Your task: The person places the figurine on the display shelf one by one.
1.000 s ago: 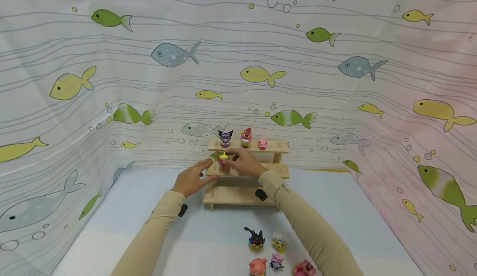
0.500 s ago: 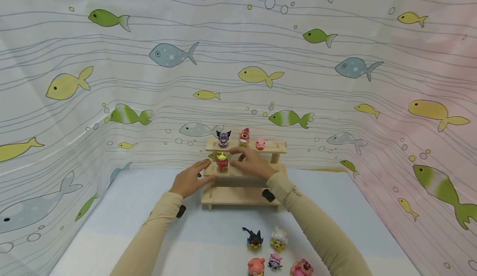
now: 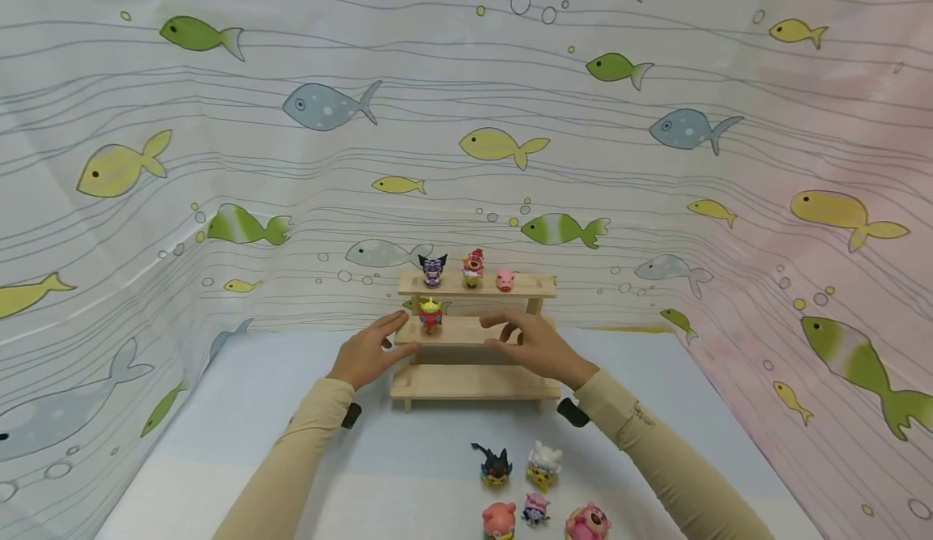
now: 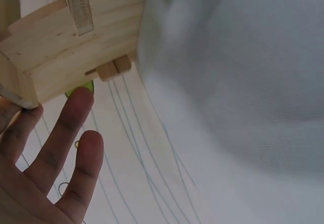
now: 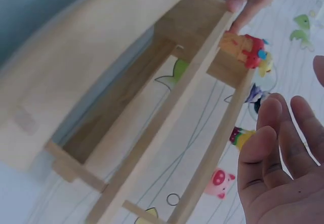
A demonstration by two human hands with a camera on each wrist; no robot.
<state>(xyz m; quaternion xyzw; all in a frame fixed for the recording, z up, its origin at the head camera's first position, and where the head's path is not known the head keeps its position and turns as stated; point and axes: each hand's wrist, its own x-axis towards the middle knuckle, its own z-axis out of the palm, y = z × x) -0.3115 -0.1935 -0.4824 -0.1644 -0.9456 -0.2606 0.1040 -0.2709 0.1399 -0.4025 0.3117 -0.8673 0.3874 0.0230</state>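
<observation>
A three-tier wooden shelf (image 3: 466,380) stands on the table. On the left of its middle tier is a small red figurine (image 3: 430,316) with a yellow top, upright. My left hand (image 3: 368,351) is at that tier's left end, fingers extended; in the left wrist view its fingers (image 4: 76,110) reach up beside the wood. My right hand (image 3: 539,347) hovers in front of the middle tier's right half, fingers loosely bent and holding nothing. In the right wrist view that hand (image 5: 288,168) is apart from the shelf, with the red figurine (image 5: 245,49) farther off.
Along the top tier stand a purple-and-black figurine (image 3: 432,271), a pink bear in a red hat (image 3: 473,269) and a pink pig (image 3: 505,280). Several figurines lie on the table in front, including a black one (image 3: 496,467), a white-topped one (image 3: 543,465) and a pink bear (image 3: 587,522).
My right hand has let go of the red figurine and moved right and slightly down, leaving it on the middle tier. The left hand has stayed at the shelf's left end.
</observation>
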